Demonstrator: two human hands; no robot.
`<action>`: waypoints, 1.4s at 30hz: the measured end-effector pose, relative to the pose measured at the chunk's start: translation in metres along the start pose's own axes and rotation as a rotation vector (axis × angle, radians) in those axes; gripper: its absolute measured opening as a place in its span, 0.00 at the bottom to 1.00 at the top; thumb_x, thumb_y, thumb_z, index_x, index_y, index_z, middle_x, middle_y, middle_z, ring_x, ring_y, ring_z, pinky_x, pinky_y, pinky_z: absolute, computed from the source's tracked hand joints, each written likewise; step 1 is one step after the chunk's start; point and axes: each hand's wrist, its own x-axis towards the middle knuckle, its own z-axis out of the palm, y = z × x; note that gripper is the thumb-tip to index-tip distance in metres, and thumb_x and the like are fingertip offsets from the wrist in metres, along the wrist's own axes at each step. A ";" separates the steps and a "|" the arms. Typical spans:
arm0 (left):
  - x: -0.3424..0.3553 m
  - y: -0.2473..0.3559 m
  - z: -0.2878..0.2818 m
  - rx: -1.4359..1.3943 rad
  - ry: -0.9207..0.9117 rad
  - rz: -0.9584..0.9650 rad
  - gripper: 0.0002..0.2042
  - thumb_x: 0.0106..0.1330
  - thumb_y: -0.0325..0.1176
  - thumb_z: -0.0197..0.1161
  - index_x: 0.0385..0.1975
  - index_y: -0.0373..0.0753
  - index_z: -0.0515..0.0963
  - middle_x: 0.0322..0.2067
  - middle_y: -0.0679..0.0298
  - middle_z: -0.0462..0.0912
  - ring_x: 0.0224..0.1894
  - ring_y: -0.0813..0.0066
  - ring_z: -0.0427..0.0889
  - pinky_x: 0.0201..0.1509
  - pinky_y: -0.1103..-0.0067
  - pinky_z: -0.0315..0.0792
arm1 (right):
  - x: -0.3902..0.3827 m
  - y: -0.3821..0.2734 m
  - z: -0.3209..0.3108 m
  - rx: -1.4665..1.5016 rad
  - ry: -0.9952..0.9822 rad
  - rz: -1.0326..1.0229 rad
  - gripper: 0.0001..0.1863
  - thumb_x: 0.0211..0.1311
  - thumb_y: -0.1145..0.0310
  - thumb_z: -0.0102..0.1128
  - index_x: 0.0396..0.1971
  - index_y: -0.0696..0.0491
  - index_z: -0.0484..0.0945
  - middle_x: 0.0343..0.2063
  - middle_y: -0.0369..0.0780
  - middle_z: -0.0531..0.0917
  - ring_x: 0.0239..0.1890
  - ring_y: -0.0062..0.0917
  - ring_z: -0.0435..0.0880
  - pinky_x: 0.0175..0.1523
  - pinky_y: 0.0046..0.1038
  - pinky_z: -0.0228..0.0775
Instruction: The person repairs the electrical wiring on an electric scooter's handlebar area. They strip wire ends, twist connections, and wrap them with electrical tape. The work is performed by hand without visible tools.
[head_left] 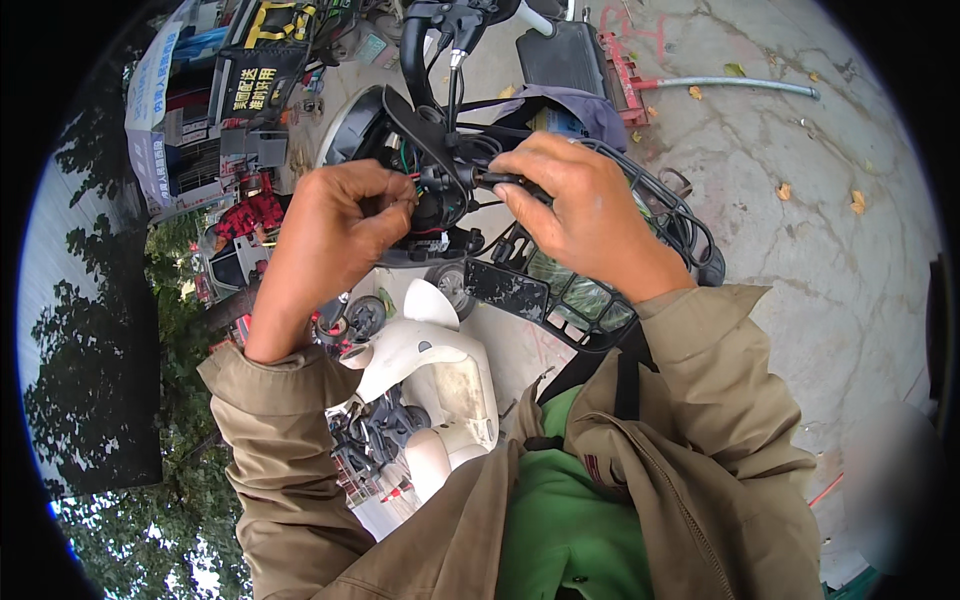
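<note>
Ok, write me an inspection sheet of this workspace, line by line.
Surface: cracked concrete ground, scattered yellow leaves.
Work items: round, pale-rimmed housing, open; slim black piece.
Clutter: dark box, metal pole lying near it.
Grips: left grip pinched closed beside the housing, contents hidden; right grip pinching the black piece.
Cables: black cable below the handlebar; thin green wire near the left fingers.
Surroundings: white scooter, trees.

two hands (345,215) (585,205), one headlight (348,128), one white scooter (462,380), one metal pole (740,84), one green shirt (570,520)

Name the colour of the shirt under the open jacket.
Green; the shirt shows best in the head view.
</note>
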 end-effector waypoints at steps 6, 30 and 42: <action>0.022 -0.006 -0.003 0.070 -0.006 0.096 0.07 0.65 0.26 0.70 0.34 0.26 0.86 0.27 0.69 0.86 0.32 0.86 0.77 0.38 0.81 0.74 | -0.001 0.005 0.007 -0.096 0.075 0.031 0.13 0.72 0.66 0.67 0.47 0.59 0.88 0.40 0.45 0.88 0.38 0.37 0.87 0.44 0.35 0.78; 0.035 0.009 -0.006 0.054 0.091 -0.018 0.08 0.53 0.27 0.73 0.32 0.33 0.93 0.27 0.63 0.89 0.26 0.74 0.83 0.32 0.76 0.77 | 0.002 0.003 0.022 -0.103 0.130 0.113 0.22 0.78 0.57 0.64 0.51 0.63 0.86 0.38 0.46 0.90 0.41 0.28 0.85 0.50 0.35 0.77; 0.036 0.006 -0.003 0.048 0.088 -0.004 0.07 0.54 0.28 0.75 0.32 0.33 0.92 0.28 0.62 0.90 0.29 0.73 0.83 0.37 0.73 0.79 | 0.004 0.004 0.023 -0.081 0.102 0.161 0.22 0.76 0.55 0.64 0.48 0.62 0.87 0.39 0.52 0.91 0.42 0.40 0.90 0.50 0.39 0.79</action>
